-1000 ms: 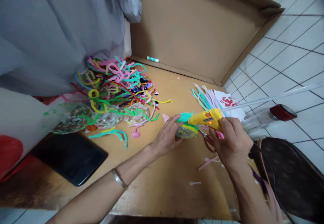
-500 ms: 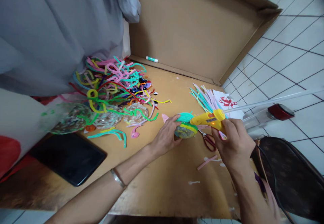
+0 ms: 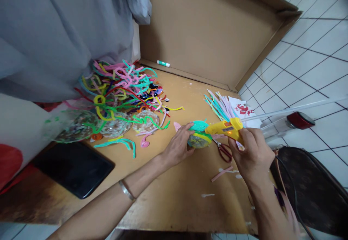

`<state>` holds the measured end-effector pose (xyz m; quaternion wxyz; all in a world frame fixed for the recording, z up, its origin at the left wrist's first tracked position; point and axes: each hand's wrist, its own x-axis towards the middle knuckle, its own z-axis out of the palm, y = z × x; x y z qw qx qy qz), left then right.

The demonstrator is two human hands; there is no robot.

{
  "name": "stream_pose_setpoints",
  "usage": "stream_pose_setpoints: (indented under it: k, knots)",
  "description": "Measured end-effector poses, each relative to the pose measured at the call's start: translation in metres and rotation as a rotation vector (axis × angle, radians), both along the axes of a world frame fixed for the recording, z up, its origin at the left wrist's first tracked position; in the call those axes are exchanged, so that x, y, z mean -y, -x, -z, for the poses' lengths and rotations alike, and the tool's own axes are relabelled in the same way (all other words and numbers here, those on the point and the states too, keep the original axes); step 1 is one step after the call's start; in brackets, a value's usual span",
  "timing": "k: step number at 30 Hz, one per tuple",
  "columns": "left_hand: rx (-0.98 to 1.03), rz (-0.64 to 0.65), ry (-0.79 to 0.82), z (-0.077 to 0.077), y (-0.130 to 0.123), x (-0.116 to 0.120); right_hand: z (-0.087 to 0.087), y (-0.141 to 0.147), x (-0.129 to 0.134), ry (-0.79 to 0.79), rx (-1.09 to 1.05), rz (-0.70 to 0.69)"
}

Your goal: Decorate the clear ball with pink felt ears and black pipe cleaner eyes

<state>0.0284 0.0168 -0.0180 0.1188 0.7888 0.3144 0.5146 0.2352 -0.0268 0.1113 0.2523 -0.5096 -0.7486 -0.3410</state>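
Observation:
My left hand (image 3: 179,140) is closed on a small rounded craft piece (image 3: 199,135), with a teal top, a green and yellow band and a greyish lower part. Pink bits stick out on either side of it. In my right hand (image 3: 251,151) is a yellow hot glue gun (image 3: 224,127), with a long clear glue stick (image 3: 288,109) running out of its back. The gun's nozzle is at the piece's teal and green edge; whether it touches, I cannot tell. Just behind the gun lie red-handled scissors (image 3: 224,151), partly covered.
A tangled heap of coloured pipe cleaners (image 3: 122,84) and clear round containers (image 3: 146,121) fill the left. Nearer lies a black tablet-like object (image 3: 74,169). Straight pipe cleaners (image 3: 216,104) lie behind the gun. A cardboard box (image 3: 206,30) stands at the back, a brown bag (image 3: 310,185) right.
The glue gun and my right hand have shifted very slightly to the right. My left hand keeps the craft piece in the same place.

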Motion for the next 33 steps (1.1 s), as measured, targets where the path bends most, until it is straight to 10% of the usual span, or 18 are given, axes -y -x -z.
stream_pose_setpoints:
  k: [33]
  knots:
    - [0.003,0.007,0.011,0.000,-0.001,0.000,0.001,-0.004,0.004,0.019,-0.037,-0.018]
